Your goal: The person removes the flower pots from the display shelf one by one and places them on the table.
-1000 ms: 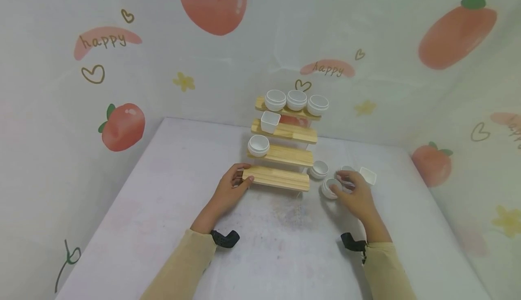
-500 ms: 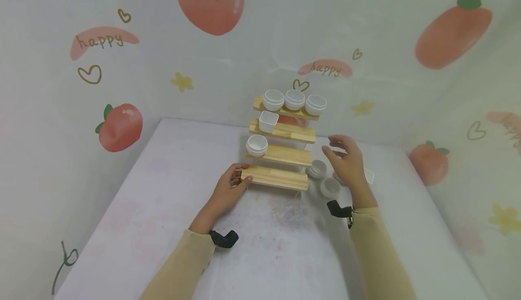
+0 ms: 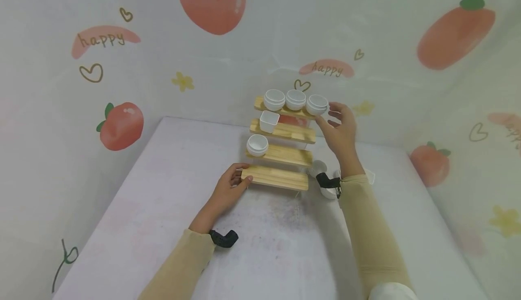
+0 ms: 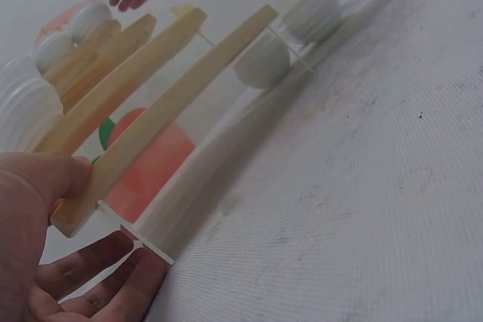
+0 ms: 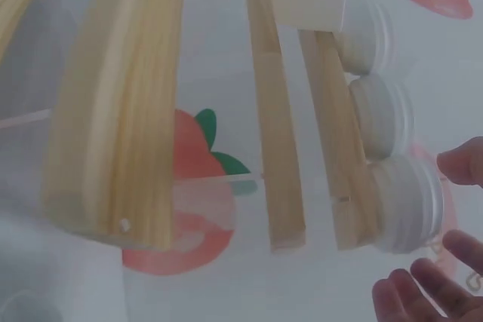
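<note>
A four-step display rack has wooden boards (image 3: pixel 278 178) on thin clear supports. My left hand (image 3: pixel 225 193) grips the left end of its lowest board, thumb on top; in the left wrist view the fingers (image 4: pixel 128 280) sit by the support below. Three white round bowls line the top board, the rightmost bowl (image 3: pixel 317 105) closest to my right hand (image 3: pixel 343 132). That hand's thumb and fingers are spread around the bowl's right side, with gaps visible in the right wrist view. A white square bowl (image 3: pixel 269 122) stands on the second board, another round bowl (image 3: pixel 258 145) on the third.
Right of the rack, white bowls (image 3: pixel 319 168) stand on the white table (image 3: pixel 260 254), partly hidden by my right forearm. A square white dish (image 3: pixel 370 176) shows behind that arm. A fruit-printed backdrop (image 3: pixel 228 73) rises close behind the rack.
My right hand has left the bowls on the table and moved up and back to the top board's right end. My left hand has stayed on the lowest board.
</note>
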`<state>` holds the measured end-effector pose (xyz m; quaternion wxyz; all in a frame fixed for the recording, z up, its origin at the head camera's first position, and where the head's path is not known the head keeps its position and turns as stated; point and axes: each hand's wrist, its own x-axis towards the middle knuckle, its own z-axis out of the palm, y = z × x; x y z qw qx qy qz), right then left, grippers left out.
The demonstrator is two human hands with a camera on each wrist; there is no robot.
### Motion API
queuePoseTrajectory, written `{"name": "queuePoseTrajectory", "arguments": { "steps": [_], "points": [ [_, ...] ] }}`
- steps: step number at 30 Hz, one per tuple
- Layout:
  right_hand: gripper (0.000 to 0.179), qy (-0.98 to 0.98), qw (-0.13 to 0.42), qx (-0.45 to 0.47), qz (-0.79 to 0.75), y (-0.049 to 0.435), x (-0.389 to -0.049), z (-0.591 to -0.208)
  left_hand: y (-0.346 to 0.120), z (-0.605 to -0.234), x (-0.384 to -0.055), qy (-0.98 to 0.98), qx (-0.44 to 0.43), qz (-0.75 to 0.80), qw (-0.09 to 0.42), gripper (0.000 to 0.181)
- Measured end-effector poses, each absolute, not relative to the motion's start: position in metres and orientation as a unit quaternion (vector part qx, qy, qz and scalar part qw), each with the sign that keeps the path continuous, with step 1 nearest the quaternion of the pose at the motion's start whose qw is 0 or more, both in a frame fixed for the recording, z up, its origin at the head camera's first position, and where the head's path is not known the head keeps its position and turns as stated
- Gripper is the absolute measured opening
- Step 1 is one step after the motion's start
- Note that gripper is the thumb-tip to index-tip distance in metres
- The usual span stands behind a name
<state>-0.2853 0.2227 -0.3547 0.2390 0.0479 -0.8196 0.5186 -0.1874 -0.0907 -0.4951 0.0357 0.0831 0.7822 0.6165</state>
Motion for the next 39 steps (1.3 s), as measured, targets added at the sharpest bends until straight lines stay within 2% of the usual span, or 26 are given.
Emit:
{"name": "queuePoseTrajectory", "arguments": {
  "steps": [13,24,31,39],
  "points": [
    [0.078,-0.828,0.230,0.067,0.507,0.213,-0.310,-0.347,-0.091,-0.496,-0.189,0.783,0.082,0.616,0.034,0.043],
    [0.065,-0.829,0.247,0.056,0.498,0.212,-0.314,-0.349,-0.090,-0.496,-0.188,0.782,0.084,0.616,0.039,0.043],
    [0.064,-0.825,0.256,0.040,0.502,0.214,-0.314,-0.349,-0.090,-0.496,-0.189,0.780,0.083,0.619,0.034,0.042],
    [0.064,-0.818,0.261,0.041,0.511,0.225,-0.298,-0.350,-0.090,-0.499,-0.191,0.784,0.086,0.614,0.031,0.041]
  ]
}}
